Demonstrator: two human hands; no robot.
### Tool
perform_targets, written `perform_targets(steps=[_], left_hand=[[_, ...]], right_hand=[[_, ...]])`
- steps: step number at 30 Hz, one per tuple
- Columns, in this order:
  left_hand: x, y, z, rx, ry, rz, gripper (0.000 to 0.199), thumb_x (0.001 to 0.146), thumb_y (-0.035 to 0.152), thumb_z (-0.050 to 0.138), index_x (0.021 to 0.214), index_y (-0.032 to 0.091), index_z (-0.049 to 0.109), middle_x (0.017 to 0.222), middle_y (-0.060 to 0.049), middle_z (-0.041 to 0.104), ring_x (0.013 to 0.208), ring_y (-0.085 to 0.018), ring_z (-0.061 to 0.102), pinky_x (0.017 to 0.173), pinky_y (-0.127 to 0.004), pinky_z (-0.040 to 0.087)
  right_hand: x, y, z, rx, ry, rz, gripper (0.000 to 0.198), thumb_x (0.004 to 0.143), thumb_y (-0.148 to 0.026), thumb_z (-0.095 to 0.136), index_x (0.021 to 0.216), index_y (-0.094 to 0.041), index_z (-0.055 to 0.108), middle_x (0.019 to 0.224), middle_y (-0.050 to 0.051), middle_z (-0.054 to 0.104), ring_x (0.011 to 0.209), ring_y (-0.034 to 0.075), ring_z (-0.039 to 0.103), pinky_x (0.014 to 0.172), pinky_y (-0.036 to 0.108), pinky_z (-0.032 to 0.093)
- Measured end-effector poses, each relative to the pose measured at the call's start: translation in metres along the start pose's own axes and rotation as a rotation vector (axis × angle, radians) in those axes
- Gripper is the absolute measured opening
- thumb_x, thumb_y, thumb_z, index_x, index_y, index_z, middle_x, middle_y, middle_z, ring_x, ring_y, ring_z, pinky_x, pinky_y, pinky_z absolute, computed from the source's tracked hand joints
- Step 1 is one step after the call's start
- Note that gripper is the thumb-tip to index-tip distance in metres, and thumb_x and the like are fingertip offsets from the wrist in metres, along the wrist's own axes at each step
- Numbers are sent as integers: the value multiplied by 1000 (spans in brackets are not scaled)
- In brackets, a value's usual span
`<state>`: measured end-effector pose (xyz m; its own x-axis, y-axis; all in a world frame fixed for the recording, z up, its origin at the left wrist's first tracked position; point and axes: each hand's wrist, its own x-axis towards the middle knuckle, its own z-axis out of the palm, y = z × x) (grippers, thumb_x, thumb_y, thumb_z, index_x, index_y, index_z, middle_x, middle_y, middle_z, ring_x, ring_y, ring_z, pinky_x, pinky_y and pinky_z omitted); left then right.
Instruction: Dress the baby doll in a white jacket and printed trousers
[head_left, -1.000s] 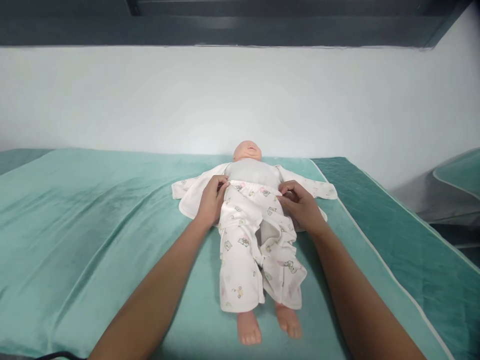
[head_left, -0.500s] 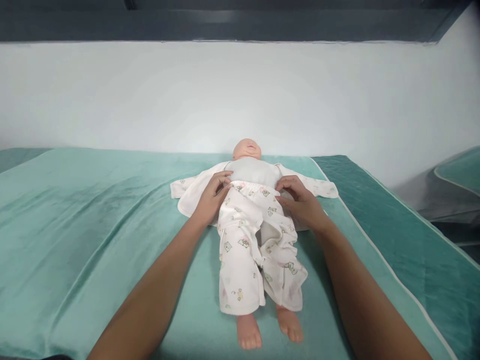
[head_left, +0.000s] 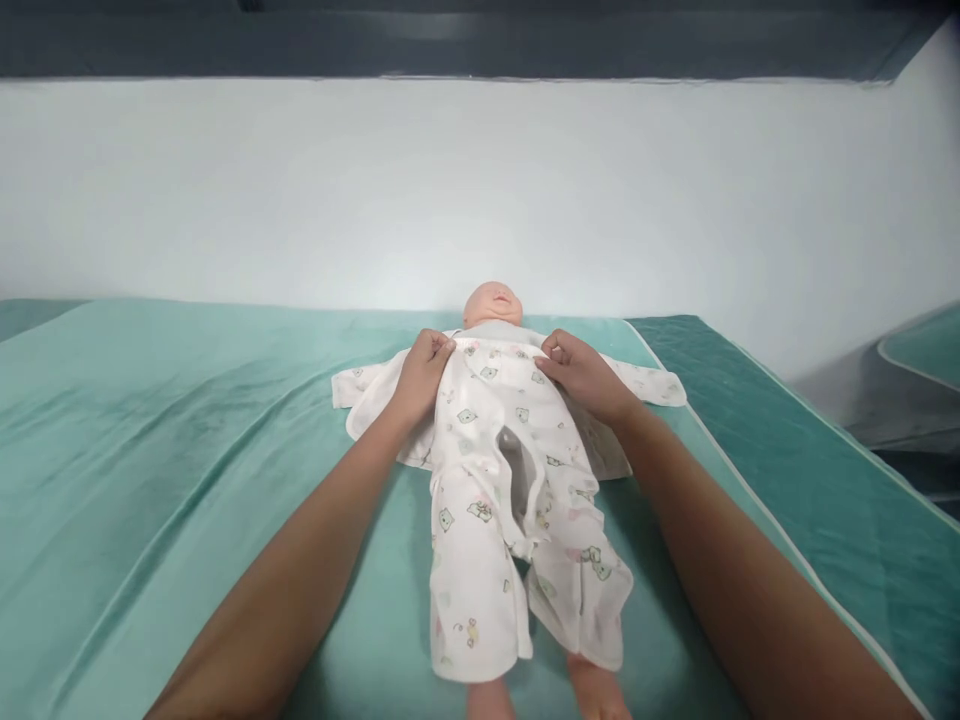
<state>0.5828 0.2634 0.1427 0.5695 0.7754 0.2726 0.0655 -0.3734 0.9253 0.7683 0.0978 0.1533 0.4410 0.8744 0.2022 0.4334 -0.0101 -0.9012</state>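
Observation:
A baby doll (head_left: pixel 493 304) lies on its back, head toward the wall and feet toward me. White patterned pants (head_left: pixel 480 400) cover its legs and most of its grey torso, with an opening at the crotch. My left hand (head_left: pixel 426 368) pinches the waistband at its left corner. At the opposite corner my right hand (head_left: pixel 581 372) has its fingers closed on the same waistband. Beneath the doll a white patterned top (head_left: pixel 375 400) is spread, its sleeves stretched out to both sides. The doll's feet are partly cut off at the lower edge.
A light green sheet (head_left: pixel 187 450) with some wrinkles covers the surface under the doll. To the right lies a darker green cloth (head_left: pixel 810 440) with a pale edge. A white wall (head_left: pixel 300 190) rises behind, with a dark panel (head_left: pixel 450 45) above it.
Both hands have pulled the waistband up the doll's torso toward its neck. The pants are stretched flatter, and the crotch opening shows more. My fingers have closed on the waistband.

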Motion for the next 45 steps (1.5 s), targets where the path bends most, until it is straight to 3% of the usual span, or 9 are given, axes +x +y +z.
perform_targets(steps=[4,8,15,21,28,32,36,40,45], left_hand=[[17,-9,5,-85,51,-100,19,87,40,55,84,21,52,80,-1,55,73,-16,49,72,-28,39],[12,-3,6,4,63,-95,18,86,38,56,85,20,53,80,-1,58,75,-16,52,70,-28,39],[-9,8,-1,284,-3,33,12,87,30,51,80,21,54,83,-1,64,78,-16,55,74,-29,40],[-22,9,-15,361,-145,-71,12,84,25,46,86,20,57,92,-4,67,85,-20,58,75,-30,40],[-29,12,-16,112,-227,-413,29,80,36,55,103,19,59,100,-7,69,82,-21,60,66,-28,42],[-31,10,-15,37,-198,-456,32,76,38,61,102,19,61,95,-7,72,79,-21,62,67,-29,45],[-34,15,-15,-52,-305,-456,23,73,33,64,91,19,68,95,-8,74,86,-24,64,71,-30,48],[-39,22,-13,-210,-380,-518,22,71,29,68,90,17,71,98,-10,75,90,-25,66,69,-28,51],[-43,25,-3,-474,-349,-619,25,76,30,67,95,16,71,89,-10,75,89,-25,69,74,-31,56]], right_hand=[[17,14,5,411,-11,179,36,73,-48,72,77,-24,46,57,-5,44,49,11,36,47,25,26],[13,18,10,539,88,214,39,67,-47,78,74,-23,48,64,-4,51,54,11,43,49,24,33],[1,26,17,305,285,251,38,65,-51,76,72,-22,52,63,-3,55,55,11,44,50,24,34],[-11,25,7,155,142,273,31,69,-46,71,69,-19,55,62,-4,56,57,11,45,51,23,33],[-27,15,-10,331,-142,318,24,66,-33,73,80,-20,58,68,-4,62,60,10,53,58,23,42],[-33,4,-15,309,-265,258,27,67,-27,71,92,-20,65,87,1,71,80,17,64,72,28,50],[-36,1,-14,316,-331,227,26,66,-23,68,92,-22,71,87,1,73,87,21,66,79,34,53],[-35,8,-6,326,-250,270,22,65,-22,68,87,-23,74,75,1,73,79,24,68,72,34,55],[-32,15,7,405,-76,357,25,64,-23,73,89,-20,74,62,4,69,67,25,67,60,34,55]])
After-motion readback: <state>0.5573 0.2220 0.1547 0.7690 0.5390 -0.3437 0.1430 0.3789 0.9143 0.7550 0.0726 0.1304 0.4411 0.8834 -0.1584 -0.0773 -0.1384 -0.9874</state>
